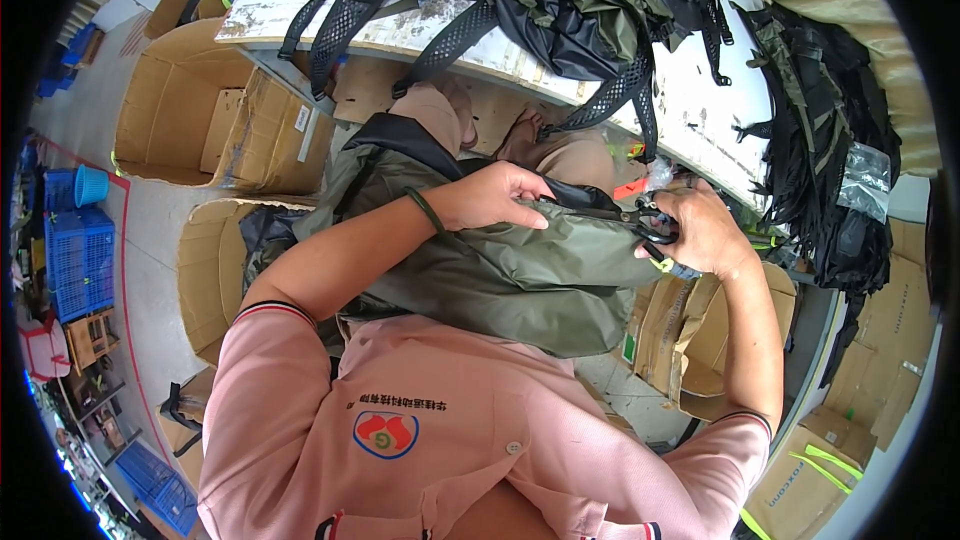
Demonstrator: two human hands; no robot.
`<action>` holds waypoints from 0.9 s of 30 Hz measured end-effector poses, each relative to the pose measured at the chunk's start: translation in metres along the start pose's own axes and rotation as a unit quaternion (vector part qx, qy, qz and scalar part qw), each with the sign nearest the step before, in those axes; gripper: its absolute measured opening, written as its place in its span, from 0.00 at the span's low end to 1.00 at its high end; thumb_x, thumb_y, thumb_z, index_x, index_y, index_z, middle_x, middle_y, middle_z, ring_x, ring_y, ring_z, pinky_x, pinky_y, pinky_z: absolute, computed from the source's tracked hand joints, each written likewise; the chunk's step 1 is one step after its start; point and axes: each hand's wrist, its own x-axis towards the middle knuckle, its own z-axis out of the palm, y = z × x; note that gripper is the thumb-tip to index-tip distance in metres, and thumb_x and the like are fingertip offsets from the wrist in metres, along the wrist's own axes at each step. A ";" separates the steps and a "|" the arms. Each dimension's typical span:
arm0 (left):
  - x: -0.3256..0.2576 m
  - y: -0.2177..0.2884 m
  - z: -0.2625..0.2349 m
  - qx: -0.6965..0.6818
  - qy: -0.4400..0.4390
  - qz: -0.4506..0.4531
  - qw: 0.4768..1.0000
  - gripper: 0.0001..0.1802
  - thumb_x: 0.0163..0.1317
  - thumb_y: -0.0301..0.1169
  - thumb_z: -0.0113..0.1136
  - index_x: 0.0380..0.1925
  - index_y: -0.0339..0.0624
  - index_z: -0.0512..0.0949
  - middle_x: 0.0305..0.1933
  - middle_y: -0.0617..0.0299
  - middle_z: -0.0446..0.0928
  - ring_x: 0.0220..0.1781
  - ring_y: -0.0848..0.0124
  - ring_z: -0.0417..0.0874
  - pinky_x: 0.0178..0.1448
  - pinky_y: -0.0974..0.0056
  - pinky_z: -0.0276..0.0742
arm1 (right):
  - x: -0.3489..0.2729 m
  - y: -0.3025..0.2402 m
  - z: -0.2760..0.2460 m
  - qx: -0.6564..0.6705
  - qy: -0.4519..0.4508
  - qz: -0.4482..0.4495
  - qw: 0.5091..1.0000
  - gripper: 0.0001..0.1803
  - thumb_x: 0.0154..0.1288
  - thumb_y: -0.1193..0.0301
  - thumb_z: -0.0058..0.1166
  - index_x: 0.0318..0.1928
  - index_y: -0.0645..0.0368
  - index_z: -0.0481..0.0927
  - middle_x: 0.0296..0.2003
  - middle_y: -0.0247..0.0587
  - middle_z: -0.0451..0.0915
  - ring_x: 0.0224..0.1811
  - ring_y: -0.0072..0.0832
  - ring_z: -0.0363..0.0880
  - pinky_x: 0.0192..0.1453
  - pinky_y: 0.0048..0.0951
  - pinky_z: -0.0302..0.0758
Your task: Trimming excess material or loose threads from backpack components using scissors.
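Observation:
An olive-green fabric bag [490, 275] with black parts lies over my lap, its upper edge running between my hands. My left hand [495, 195] grips that edge, thumb on the green face and fingers partly hidden behind the black fabric. At the bag's right end, my right hand [697, 225] is closed around a small black looped tool [657, 232], possibly scissors; its tip is hard to make out. Just below the right fingers hangs a yellow-green and grey piece [668, 264] that I cannot identify.
Ahead, a worn white table [690, 105] bears several green and black bags [560, 10] with dangling mesh straps. Black straps and bags [825, 140] hang at right. Open cardboard boxes stand at left [180, 110], near left [205, 280] and right [715, 340]. Blue crates [80, 255] are farther left.

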 end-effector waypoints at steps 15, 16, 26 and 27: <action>0.002 0.002 -0.001 -0.008 0.006 -0.002 1.000 0.15 0.56 0.24 0.67 0.44 0.36 0.79 0.40 0.68 0.79 0.42 0.81 0.74 0.49 0.73 0.70 | 0.009 0.000 0.000 0.021 -0.014 -0.032 0.999 0.26 0.42 0.50 0.70 0.33 0.59 0.81 0.26 0.45 0.80 0.38 0.47 0.77 0.57 0.40 0.68; 0.002 0.003 -0.001 -0.005 0.006 0.000 1.000 0.15 0.56 0.25 0.68 0.44 0.36 0.79 0.40 0.68 0.79 0.42 0.81 0.75 0.50 0.73 0.71 | 0.009 -0.001 -0.001 0.009 -0.016 -0.027 0.999 0.27 0.42 0.50 0.70 0.33 0.59 0.81 0.26 0.45 0.80 0.38 0.47 0.77 0.57 0.40 0.68; 0.004 0.001 0.001 0.004 0.012 0.031 0.999 0.20 0.54 0.28 0.68 0.46 0.31 0.79 0.36 0.66 0.78 0.38 0.80 0.74 0.45 0.73 0.71 | 0.017 -0.013 0.000 -0.003 -0.057 0.015 0.998 0.28 0.42 0.48 0.70 0.32 0.60 0.81 0.27 0.46 0.80 0.40 0.46 0.77 0.57 0.40 0.66; 0.004 0.000 0.000 0.007 0.011 0.031 0.999 0.20 0.54 0.28 0.68 0.46 0.31 0.79 0.36 0.66 0.78 0.38 0.80 0.74 0.44 0.73 0.71 | 0.016 -0.009 0.003 0.001 -0.036 -0.011 0.999 0.28 0.42 0.48 0.69 0.32 0.60 0.80 0.27 0.46 0.80 0.40 0.46 0.77 0.56 0.40 0.66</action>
